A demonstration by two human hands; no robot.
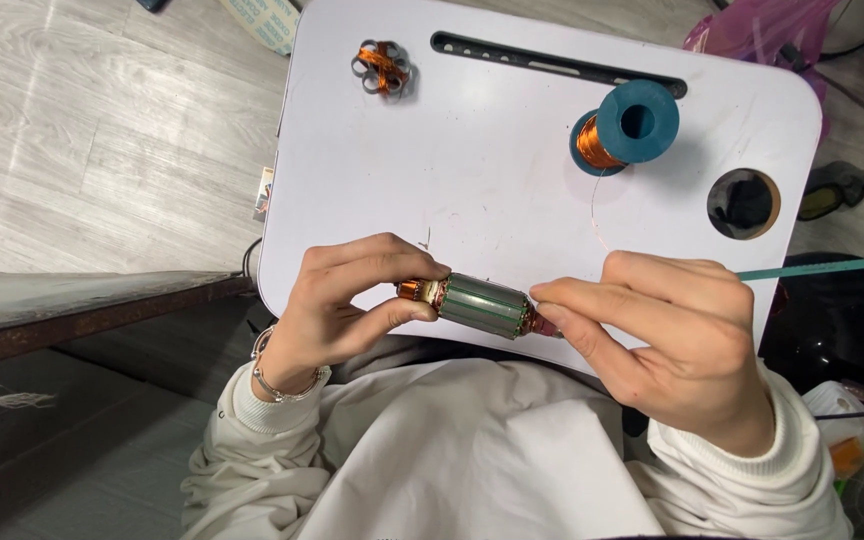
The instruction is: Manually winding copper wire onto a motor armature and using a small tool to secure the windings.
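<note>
Left hand: fingers closed round the copper end of the motor armature.
Right hand: pinching its other end.
Armature: over the white table near edge, below the teal wire spool.

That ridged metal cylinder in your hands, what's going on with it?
A person holds a small motor armature over the near edge of a white lap table. The left hand pinches its copper end and the right hand grips the other end. A teal spool of copper wire lies further back, with a thin strand trailing toward the hands.
</note>
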